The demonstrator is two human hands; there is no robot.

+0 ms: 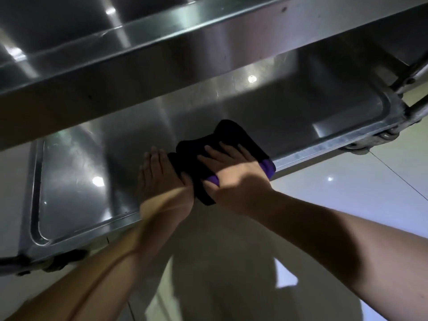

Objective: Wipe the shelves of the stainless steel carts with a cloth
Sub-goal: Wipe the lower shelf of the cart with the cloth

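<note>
A person is leaning in over the lower shelf (289, 105) of a stainless steel cart, a shallow steel tray with a raised rim and rounded corners, and both bare arms are reaching in across its near edge. The right hand (228, 166) is lying flat on a folded dark purple cloth (222, 137), fingers straight and slightly spread, pressing it down onto the shelf surface close to the near rim, roughly midway along it; one corner of the cloth is hanging over that rim. The left hand (159, 174) is resting palm-down on the bare steel just beside the cloth, its fingers straight and close together, its thumb side touching the cloth's left edge. The cart's upper shelf (208, 49) is running overhead across the top of the view. Pale glossy floor tiles (347, 193) are showing beyond the shelf's near edge.
</note>
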